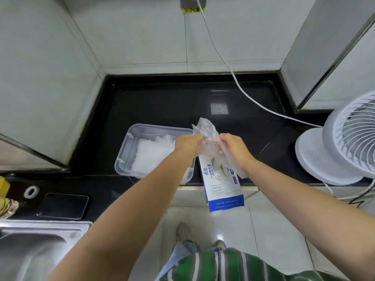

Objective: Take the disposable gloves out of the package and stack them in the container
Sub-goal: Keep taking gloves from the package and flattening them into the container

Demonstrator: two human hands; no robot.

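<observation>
I watch from far off; both hands are up in the middle of the frame, just above the table [162,104]. The left hand [187,146] and the right hand [233,148] hold one thin clear glove [205,128] between them; the fingers [197,136] are curled tight on the plastic, so neither hand is loose. The glove is all crumpled, and it hangs over the top end of the package [221,191]; the package lies at the front edge of the table, with its low end sticking out over the floor. The container [129,138] sits just left of the package, in the middle left of the frame; a pile of gloves [150,153] already lies inside it.

I think the job now is to pull this glove flat. I would tug softly, hands moving apart, because thin plastic can tear and cling; then lay it flat on the pile, turned the same way as the others, and pat it down so it does not puff up.

The package is white and blue; the big words look like "点范" and "一次性手套"; the words on the blue band are too small for me. A yellow sticker [193,10] at the top of the frame starts "小心"; the rest is hidden.
</observation>
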